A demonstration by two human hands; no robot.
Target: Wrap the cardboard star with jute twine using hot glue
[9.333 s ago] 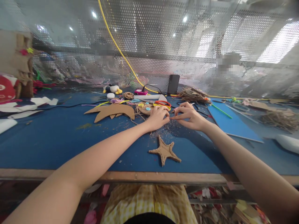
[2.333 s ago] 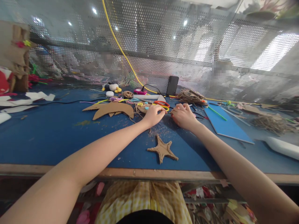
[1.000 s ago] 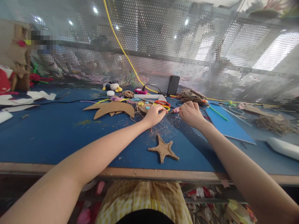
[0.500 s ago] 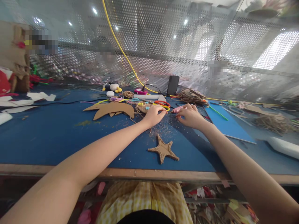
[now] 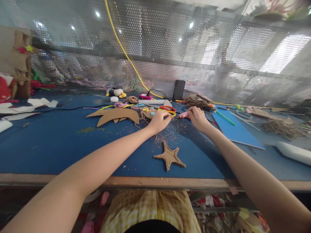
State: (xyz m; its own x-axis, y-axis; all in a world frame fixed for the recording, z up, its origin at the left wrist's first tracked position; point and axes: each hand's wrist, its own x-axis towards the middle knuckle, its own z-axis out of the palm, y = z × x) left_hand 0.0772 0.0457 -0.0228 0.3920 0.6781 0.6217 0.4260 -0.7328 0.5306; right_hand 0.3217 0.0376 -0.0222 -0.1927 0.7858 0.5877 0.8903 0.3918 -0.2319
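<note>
My right hand (image 5: 197, 117) is closed on a pink glue gun (image 5: 183, 115), whose narrow tip points left toward my other hand. My left hand (image 5: 160, 121) rests low over the table, thumb and fingers pressed together; whatever they pinch is too small to make out. Just behind it lie scissors with red and yellow handles (image 5: 167, 107). In front of both hands, a cardboard star (image 5: 170, 156) lies flat, its edge lined with brown twine. Left of my left hand are curved cardboard cutouts (image 5: 119, 114).
A blue board (image 5: 236, 127) with a green stick lies to the right, beside tangled twine (image 5: 282, 126). Behind the hands are a dark phone (image 5: 178, 90) standing upright and a stack of brown scraps (image 5: 198, 100). A yellow cable (image 5: 126, 51) hangs before the perforated metal screen.
My right hand has closed around the pink glue gun, where its fingers were looser and in front of it before. My left hand has barely moved.
</note>
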